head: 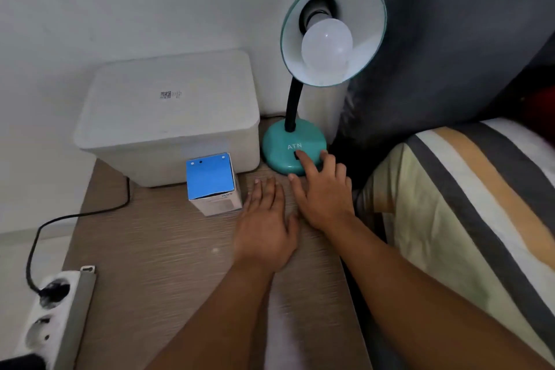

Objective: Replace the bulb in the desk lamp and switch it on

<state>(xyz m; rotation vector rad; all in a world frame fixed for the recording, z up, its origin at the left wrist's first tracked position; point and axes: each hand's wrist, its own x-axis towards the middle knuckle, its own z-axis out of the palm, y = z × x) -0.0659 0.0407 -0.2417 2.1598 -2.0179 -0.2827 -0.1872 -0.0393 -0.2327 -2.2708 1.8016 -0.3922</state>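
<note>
The teal desk lamp [295,141] sat at the back right of the wooden table [168,249], white bulb [327,48] screwed into its shade. The right hand [324,192] gripped nothing, index fingertip on the base's black switch [296,155]. The left hand [265,225] lay flat and empty beside the blue bulb box [213,183].

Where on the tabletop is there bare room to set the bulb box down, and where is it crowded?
Bare wood lies between the power strip and the left hand, in front of the bulb box. It is crowded at the back: storage bin, lamp base, right hand.
</note>
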